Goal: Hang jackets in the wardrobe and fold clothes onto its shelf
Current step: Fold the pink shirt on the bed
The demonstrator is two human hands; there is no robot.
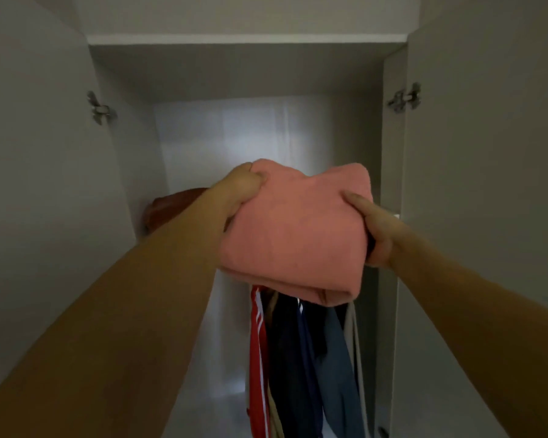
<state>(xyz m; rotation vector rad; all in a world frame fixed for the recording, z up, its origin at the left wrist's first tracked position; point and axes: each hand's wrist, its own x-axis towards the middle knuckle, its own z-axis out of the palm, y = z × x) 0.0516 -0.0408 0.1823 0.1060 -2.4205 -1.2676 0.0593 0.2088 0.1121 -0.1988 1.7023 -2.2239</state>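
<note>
A folded pink garment (293, 230) is held up in front of the open wardrobe, at about shelf height. My left hand (242, 192) grips its upper left edge, thumb on top. My right hand (372, 229) grips its right side, thumb on top and fingers underneath. Below the garment hang several jackets (301, 358): a red one with white stripes, dark navy ones, a blue-grey one and a beige one. The shelf itself is mostly hidden behind my arms and the pink garment.
A reddish-brown folded item (171, 207) lies at the left of the shelf, partly behind my left forearm. Both wardrobe doors stand open, with hinges at the left (100, 109) and right (405, 98). The upper compartment's white back wall (234, 134) is lit.
</note>
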